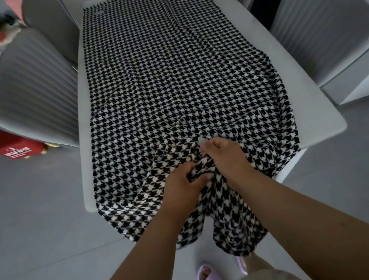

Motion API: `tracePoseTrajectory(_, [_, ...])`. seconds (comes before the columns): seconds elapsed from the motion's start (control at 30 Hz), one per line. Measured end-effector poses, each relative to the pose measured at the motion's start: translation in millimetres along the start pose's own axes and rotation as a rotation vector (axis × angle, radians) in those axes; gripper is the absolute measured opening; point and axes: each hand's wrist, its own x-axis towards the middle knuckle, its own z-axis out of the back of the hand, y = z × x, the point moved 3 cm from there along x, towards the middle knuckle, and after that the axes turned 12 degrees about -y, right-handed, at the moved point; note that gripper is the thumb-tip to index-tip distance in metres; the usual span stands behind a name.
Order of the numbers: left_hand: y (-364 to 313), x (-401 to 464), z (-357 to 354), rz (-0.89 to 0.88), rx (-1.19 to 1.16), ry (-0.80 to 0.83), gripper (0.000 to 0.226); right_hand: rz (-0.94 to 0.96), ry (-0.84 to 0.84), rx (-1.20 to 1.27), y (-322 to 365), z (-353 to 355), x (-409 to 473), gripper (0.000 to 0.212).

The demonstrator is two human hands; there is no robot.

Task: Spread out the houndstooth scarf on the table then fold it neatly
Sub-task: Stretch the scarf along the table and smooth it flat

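The black-and-white houndstooth scarf [159, 73] covers most of the white table [314, 110], its fringed far end at the table's back edge. Its near end is bunched and hangs over the front edge toward the floor. My left hand [182, 184] grips a gathered fold of the scarf at the near edge. My right hand [225, 155] sits just beside it, fingers curled into the same bunch of fabric. Both hands are close together, near the middle of the front edge.
Grey ribbed chairs stand on the left [31, 89] and right [325, 24] of the table. A red box [17, 146] lies on the floor under the left chair. My feet in lilac slippers [210, 278] stand on the grey floor.
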Motion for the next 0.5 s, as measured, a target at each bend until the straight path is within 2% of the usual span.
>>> tracePoseTrajectory(0.03, [-1, 3, 1, -0.007, -0.029, 0.003, 0.023, 0.019, -0.041, -0.051, 3, 1, 1, 0.04])
tracePoseTrajectory(0.1, [-5, 10, 7, -0.031, -0.052, -0.016, 0.034, 0.143, -0.253, -0.11, 9, 9, -4, 0.041])
tracePoseTrajectory(0.13, [-7, 13, 11, -0.051, -0.036, -0.033, 0.04, 0.216, -0.356, -0.058, 12, 14, -13, 0.042])
tracePoseTrajectory(0.17, [-12, 16, 15, -0.069, -0.016, -0.043, 0.042, 0.269, -0.381, 0.052, 14, 18, -24, 0.044])
tracePoseTrajectory(0.23, [-19, 26, 21, -0.075, 0.003, -0.032, 0.039, 0.306, -0.191, 0.271, 10, 13, -53, 0.05])
tracePoseTrajectory(0.3, [-25, 35, 25, -0.06, -0.015, 0.007, 0.037, 0.226, 0.077, 0.303, -4, -2, -79, 0.058])
tracePoseTrajectory(0.33, [-28, 39, 27, -0.048, -0.031, 0.028, 0.038, 0.154, 0.138, 0.276, -17, -8, -83, 0.066])
tracePoseTrajectory(0.43, [-30, 45, 31, -0.033, -0.01, 0.074, 0.046, 0.035, 0.103, 0.104, -47, -5, -74, 0.085])
tracePoseTrajectory(0.5, [-28, 47, 34, -0.028, 0.016, 0.078, 0.047, 0.082, 0.119, -0.027, -53, 3, -67, 0.069])
